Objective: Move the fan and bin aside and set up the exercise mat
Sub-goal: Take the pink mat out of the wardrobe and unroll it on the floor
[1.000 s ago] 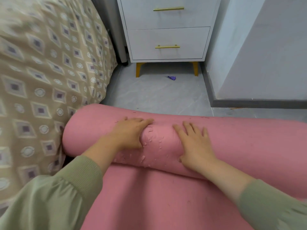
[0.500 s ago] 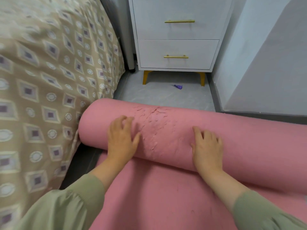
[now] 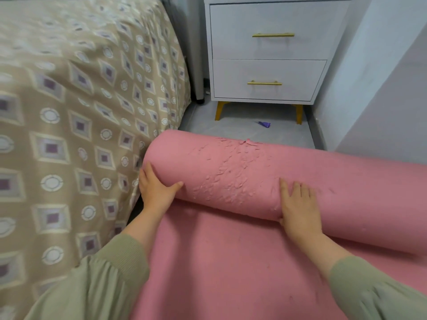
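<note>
1. Pink foam exercise mat [image 3: 346,188] lies half unrolled on the floor beside the patterned bed [image 3: 80,112]; left grip [image 3: 157,192] and right grip [image 3: 298,209] press it, fingers flat.
2. The roll may jam against the white two-drawer nightstand [image 3: 268,54]; the flaking surface may tear.

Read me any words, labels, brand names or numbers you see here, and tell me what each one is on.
None: no writing shows on the pink mat, the patterned bedspread, the white nightstand or the small purple scrap on the floor.
</note>
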`<state>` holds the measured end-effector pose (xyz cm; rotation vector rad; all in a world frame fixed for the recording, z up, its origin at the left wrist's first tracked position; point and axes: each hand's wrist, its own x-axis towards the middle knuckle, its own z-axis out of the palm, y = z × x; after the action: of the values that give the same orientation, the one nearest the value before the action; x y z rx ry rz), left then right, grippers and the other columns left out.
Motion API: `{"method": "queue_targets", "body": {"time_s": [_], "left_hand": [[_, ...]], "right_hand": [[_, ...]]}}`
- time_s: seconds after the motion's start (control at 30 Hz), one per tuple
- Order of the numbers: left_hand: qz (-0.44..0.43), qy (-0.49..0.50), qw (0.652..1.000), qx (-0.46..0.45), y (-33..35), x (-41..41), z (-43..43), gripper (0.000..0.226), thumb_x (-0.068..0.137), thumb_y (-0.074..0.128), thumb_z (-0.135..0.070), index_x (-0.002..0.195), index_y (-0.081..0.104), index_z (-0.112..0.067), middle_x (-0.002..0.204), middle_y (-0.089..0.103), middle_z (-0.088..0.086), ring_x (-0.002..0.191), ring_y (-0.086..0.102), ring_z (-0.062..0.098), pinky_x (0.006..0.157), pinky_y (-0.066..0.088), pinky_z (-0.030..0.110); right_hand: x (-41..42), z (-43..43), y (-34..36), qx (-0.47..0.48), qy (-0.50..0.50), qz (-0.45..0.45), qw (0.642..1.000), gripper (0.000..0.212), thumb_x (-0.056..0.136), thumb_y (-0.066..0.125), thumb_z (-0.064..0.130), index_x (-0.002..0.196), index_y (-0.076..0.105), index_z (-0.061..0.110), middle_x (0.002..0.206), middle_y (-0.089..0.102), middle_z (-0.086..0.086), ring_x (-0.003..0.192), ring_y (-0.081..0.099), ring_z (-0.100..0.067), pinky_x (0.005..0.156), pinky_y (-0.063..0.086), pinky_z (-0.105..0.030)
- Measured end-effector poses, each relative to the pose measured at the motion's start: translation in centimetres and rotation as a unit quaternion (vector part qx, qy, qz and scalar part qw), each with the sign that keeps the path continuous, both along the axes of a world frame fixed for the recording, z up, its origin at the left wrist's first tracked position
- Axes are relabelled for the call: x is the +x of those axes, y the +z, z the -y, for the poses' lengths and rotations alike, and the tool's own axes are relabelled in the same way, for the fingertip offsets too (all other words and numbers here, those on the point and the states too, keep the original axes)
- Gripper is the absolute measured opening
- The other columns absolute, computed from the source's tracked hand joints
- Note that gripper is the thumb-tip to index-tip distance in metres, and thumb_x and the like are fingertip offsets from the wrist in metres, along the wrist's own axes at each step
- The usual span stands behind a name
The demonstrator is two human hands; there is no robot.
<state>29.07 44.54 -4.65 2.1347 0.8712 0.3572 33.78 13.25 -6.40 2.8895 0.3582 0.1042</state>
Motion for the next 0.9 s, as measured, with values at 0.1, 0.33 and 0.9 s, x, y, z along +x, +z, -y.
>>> {"method": "queue_targets", "body": {"time_s": [0.1, 0.33, 0.9], "left_hand": [[-0.006, -0.025, 0.999, 0.04, 0.1, -0.7, -0.4, 0.107, 0.072, 0.079, -0.032, 0.151, 0.008, -0.017, 0.158, 0.003, 0.013, 0.146, 0.005, 0.029, 0.118, 0.009, 0.042], [0.024, -0.159, 0.962, 0.221, 1.1, 0.2, 2.5, 0.067, 0.091, 0.054, -0.033, 0.148, 0.025, -0.014, 0.158, 0.012, 0.014, 0.146, 0.007, 0.031, 0.117, 0.013, 0.048], [0.066, -0.255, 0.865, 0.427, 8.5, 2.4, 7.2, 0.04, 0.08, 0.037, -0.029, 0.089, 0.072, -0.012, 0.092, 0.071, 0.005, 0.099, 0.062, 0.028, 0.095, 0.033, 0.06]], "right_hand": [[-0.1, 0.3, -0.4, 0.047, 0.03, 0.036, 0.998, 0.088, 0.021, 0.087, 0.007, 0.104, 0.064, -0.002, 0.066, 0.056, -0.019, 0.06, 0.055, -0.036, 0.058, 0.048, -0.04], [-2.3, -1.2, 2.3, 0.124, 0.048, -0.065, 0.989, 0.048, 0.054, 0.074, 0.01, 0.101, 0.064, 0.015, 0.079, 0.068, -0.01, 0.075, 0.065, -0.034, 0.061, 0.051, -0.033], [3.5, 1.3, 13.8, 0.067, 0.012, -0.466, 0.882, 0.034, 0.071, 0.076, 0.004, 0.094, 0.059, 0.021, 0.092, 0.061, 0.001, 0.089, 0.056, -0.018, 0.07, 0.043, -0.023]]}}
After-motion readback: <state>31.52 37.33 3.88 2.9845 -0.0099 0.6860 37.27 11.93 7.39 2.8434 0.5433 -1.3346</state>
